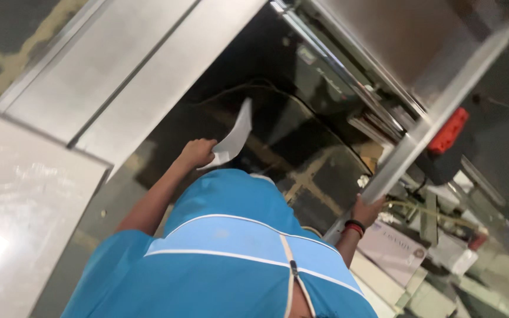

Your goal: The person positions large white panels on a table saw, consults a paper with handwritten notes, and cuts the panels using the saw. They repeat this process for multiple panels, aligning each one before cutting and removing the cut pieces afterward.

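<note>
Left hand [197,153] clamps a white sheet [234,136] (arm outstretched); right hand [365,211] grips a metal edge [405,153].

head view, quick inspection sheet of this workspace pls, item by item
surface: grey metal panels at left, dark glossy floor ahead
job's things: white sheet, bent, held above the floor
clutter: cardboard box and small parts at lower right
grippers: left hand gripping the white sheet; right hand on the edge of a slanted metal bar, band at the wrist
cables: thin dark cord lying on the floor
surroundings: steel machine frame at upper right with a red part; blue shirt fills the foreground
</note>
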